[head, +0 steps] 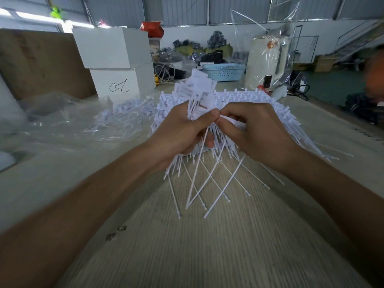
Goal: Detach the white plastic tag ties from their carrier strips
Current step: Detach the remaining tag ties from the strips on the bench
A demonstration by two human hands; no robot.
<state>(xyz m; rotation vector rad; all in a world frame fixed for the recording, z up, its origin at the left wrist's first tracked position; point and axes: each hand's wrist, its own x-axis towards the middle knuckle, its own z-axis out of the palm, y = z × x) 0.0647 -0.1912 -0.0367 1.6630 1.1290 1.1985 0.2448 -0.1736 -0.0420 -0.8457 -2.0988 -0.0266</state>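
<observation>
White tag ties fan over a pale wood-grain table, beside two white boxes, the lower one bearing a black scrawl, a light blue perforated basket, a red bag and a cream kettle.

White tag ties fan downward; carrier strips arch behind

person at right edge blurred, cut off, left hand's fingers mostly hidden

Both forearms extended, left hand fingers curled, right hand pinching, thumbs touching
</observation>
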